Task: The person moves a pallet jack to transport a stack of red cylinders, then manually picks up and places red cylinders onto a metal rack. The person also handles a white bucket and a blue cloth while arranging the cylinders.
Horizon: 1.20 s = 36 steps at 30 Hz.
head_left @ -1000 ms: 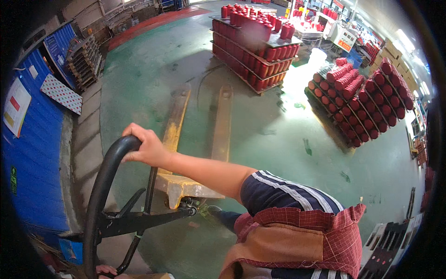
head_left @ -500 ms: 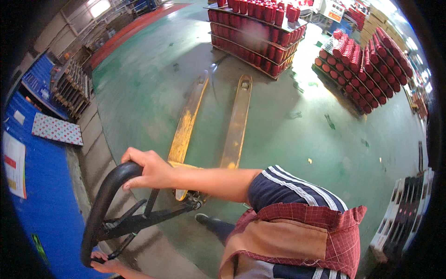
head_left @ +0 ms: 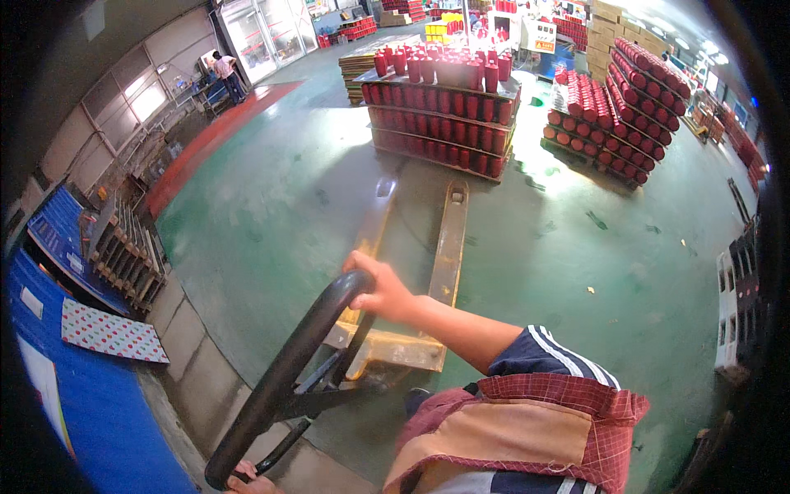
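Note:
My right hand (head_left: 383, 290) is wrapped round the upper end of the black loop handle (head_left: 276, 387) of a pallet jack. Down at the lower edge of the view, my left hand (head_left: 253, 484) grips the other end of that handle, partly cut off by the frame. The yellow pallet jack (head_left: 403, 350) has scuffed paint, and its two forks (head_left: 448, 247) point away from me, with nothing on them. Beyond the fork tips stands a pallet stack of red cylinders (head_left: 440, 123), layered between flat boards. The tips appear short of the stack.
A second stack of red cylinders (head_left: 609, 123) stands at the right. Wooden pallets (head_left: 127, 255) and blue panels (head_left: 107, 395) line the left side. A white pallet (head_left: 727, 313) is at the far right. Another person (head_left: 226, 74) stands by the far left wall.
The handle has swung rightward with both my hands still on it, and the jack's frame has turned with it. My view has tilted up, bringing the far wall and another person into sight.

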Each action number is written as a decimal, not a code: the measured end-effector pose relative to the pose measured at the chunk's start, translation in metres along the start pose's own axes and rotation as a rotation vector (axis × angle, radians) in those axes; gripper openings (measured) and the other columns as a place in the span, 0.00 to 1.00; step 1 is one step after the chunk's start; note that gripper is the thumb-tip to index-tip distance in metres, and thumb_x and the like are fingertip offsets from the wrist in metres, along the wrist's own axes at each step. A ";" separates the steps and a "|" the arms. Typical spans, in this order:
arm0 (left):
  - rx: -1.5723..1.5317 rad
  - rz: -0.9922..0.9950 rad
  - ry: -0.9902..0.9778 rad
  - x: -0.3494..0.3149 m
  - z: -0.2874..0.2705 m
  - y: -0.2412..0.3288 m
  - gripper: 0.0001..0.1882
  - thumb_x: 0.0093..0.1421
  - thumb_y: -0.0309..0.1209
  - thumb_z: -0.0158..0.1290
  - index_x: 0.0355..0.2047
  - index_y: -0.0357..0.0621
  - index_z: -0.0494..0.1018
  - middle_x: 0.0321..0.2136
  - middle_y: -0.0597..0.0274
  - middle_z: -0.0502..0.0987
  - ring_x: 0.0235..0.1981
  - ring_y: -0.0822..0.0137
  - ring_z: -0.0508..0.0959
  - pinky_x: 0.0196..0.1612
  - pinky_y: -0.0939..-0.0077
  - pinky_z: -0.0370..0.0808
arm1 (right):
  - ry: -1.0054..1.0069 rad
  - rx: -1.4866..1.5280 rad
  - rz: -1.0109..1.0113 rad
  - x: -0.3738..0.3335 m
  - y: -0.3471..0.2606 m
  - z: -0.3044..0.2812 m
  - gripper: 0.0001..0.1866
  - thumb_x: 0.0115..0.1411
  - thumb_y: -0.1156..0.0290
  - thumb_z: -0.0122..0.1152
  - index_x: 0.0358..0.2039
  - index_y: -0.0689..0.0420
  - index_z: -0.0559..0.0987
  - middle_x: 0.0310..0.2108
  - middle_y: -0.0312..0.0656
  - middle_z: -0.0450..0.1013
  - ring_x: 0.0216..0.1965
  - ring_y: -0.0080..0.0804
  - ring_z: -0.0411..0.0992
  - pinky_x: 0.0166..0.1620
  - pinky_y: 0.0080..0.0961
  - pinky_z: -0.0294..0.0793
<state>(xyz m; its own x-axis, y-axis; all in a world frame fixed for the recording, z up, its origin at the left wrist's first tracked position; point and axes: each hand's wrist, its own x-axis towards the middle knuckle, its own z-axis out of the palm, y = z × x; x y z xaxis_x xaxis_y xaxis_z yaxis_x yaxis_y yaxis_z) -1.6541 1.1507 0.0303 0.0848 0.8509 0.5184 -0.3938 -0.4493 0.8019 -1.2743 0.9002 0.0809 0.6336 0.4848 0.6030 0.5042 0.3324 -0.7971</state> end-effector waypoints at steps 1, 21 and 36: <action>-0.043 0.007 -0.046 0.015 0.002 -0.008 0.21 0.62 0.50 0.52 0.22 0.47 0.65 0.18 0.62 0.65 0.17 0.69 0.63 0.21 0.76 0.61 | 0.014 -0.036 -0.014 0.008 0.007 0.009 0.28 0.48 0.55 0.73 0.38 0.56 0.67 0.25 0.38 0.70 0.29 0.27 0.68 0.34 0.26 0.68; -0.384 -0.076 -0.746 0.370 0.125 -0.250 0.36 0.55 0.62 0.51 0.38 0.34 0.69 0.33 0.60 0.69 0.30 0.69 0.70 0.33 0.75 0.68 | 0.806 -0.460 0.122 0.034 0.000 0.238 0.27 0.39 0.51 0.66 0.30 0.61 0.70 0.29 0.34 0.66 0.32 0.21 0.66 0.36 0.18 0.66; -0.606 -0.078 -0.828 0.405 0.260 -0.292 0.29 0.53 0.55 0.55 0.35 0.36 0.69 0.28 0.64 0.66 0.20 0.77 0.63 0.21 0.84 0.56 | 1.010 -0.479 -0.099 0.055 0.034 0.268 0.32 0.49 0.43 0.68 0.31 0.61 0.67 0.24 0.36 0.64 0.25 0.21 0.63 0.27 0.20 0.63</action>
<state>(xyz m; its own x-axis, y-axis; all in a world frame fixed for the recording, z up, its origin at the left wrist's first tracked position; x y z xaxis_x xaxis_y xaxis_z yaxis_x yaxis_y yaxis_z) -1.2670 1.5557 0.0831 0.6442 0.3140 0.6974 -0.7361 0.0072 0.6768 -1.3795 1.1548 0.0780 0.6541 -0.4769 0.5872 0.6145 -0.1176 -0.7801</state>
